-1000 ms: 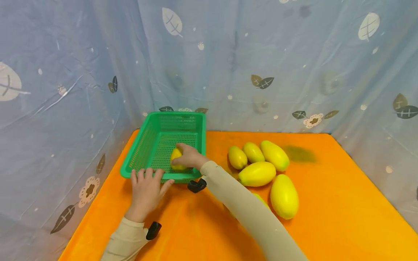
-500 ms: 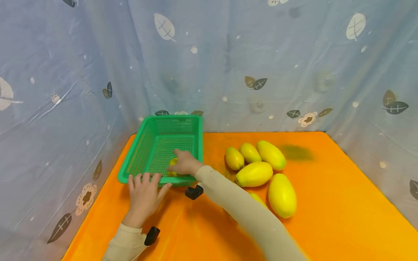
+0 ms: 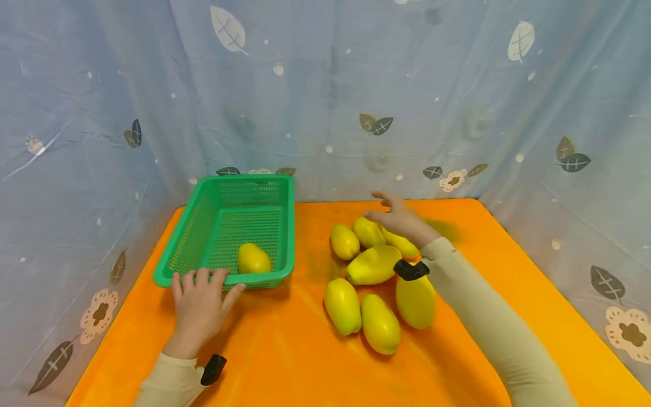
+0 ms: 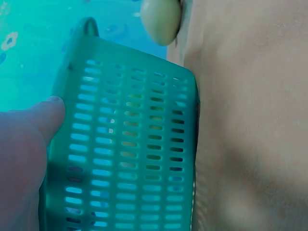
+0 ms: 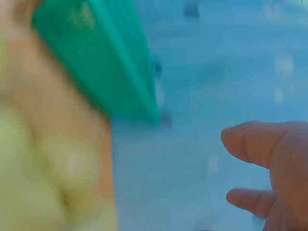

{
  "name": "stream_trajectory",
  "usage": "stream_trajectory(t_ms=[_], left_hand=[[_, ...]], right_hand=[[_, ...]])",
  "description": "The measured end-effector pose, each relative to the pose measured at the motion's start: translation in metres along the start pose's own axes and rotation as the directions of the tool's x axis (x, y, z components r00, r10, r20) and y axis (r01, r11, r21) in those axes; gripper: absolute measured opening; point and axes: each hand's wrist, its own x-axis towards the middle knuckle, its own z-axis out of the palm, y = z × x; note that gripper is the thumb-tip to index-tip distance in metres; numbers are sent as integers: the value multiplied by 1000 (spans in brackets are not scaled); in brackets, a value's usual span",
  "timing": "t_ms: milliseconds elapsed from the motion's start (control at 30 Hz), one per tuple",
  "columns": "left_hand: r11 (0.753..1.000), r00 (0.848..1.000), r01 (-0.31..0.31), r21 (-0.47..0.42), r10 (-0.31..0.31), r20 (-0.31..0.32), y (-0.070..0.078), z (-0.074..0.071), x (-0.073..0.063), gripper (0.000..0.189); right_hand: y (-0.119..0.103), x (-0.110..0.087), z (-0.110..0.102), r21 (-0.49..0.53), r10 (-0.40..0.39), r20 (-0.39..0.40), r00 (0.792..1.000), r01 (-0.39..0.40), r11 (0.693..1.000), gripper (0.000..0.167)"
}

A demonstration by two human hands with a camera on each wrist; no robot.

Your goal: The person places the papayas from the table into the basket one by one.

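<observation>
My left hand (image 3: 200,308) grips the near rim of a green plastic basket (image 3: 289,237), fingers over the rim and thumb outside; the left wrist view shows the thumb (image 4: 50,115) against its slotted wall. One yellow mango (image 3: 253,259) lies inside, by the near wall. Over on the right, my right hand (image 3: 402,220) hovers above the far part of a mango group, fingers spread and holding nothing. Below it are a mango (image 3: 367,232) and another, partly hidden mango (image 3: 402,244). The right wrist view shows thumb and finger apart, the mangoes blurred.
Several more mangoes lie loose on the orange tabletop (image 3: 285,362), among them a middle mango (image 3: 373,265) and a near mango (image 3: 380,325). A patterned curtain (image 3: 325,102) hangs behind and along both sides. The basket stands at the far left corner.
My right hand has let go of the mango in the basket and moved right, over the mango group. The left hand has kept its place on the rim. The head view has shifted slightly right.
</observation>
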Motion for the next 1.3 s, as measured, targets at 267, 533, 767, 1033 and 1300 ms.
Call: stream_trajectory(t_ms=[267,533,767,1033,1300], left_hand=[[1000,1000,0,26,0,12,-1,-1,1,46],[999,1000,-2,47,1,14,0,0,0,46],[999,1000,-17,45,17,-10,-1,0,-1,46],[999,1000,-20,35,20,-18,0,-1,0,46],[1000,1000,-7,30,7,-3,0,0,-2,47]], right_hand=[[80,0,-37,3,88,-34,996,-88,996,72],[115,7,-28,27,99,35,994,-100,995,73],[125,16,-16,62,108,41,993,-110,992,75],[128,17,-19,71,91,51,995,-94,993,76],[133,19,-19,132,102,150,983,-122,984,78]])
